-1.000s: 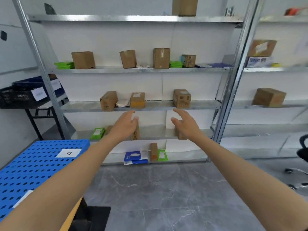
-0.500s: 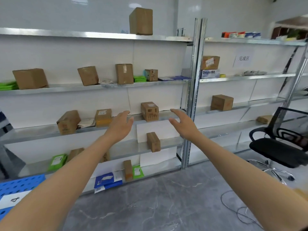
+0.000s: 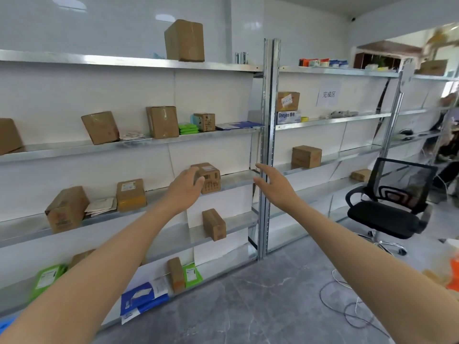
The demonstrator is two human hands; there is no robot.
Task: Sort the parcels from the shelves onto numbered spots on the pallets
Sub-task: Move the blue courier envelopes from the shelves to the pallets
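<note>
Both my arms reach toward a metal shelf rack (image 3: 268, 145) full of parcels. A small brown printed box (image 3: 210, 177) stands on the middle shelf. My left hand (image 3: 185, 188) is open, its fingers overlapping the box's left side; whether it touches is unclear. My right hand (image 3: 274, 186) is open and empty, a little to the right of the box, in front of the upright post. Below sits another brown box (image 3: 214, 224). Further left on the middle shelf are a yellow-brown parcel (image 3: 131, 194) and a cardboard box (image 3: 65, 208).
A black office chair (image 3: 390, 202) stands to the right, with cables (image 3: 347, 301) on the grey floor. More boxes sit on the upper shelves (image 3: 162, 121) and the right-hand rack (image 3: 306, 156). Blue and green flat parcels (image 3: 141, 297) lie at the bottom. An orange object (image 3: 453, 276) is at the far right.
My view has swung right and moved closer to the shelves; the blue pallet has left the frame. Both hands have risen toward the printed box, the left now overlapping it.
</note>
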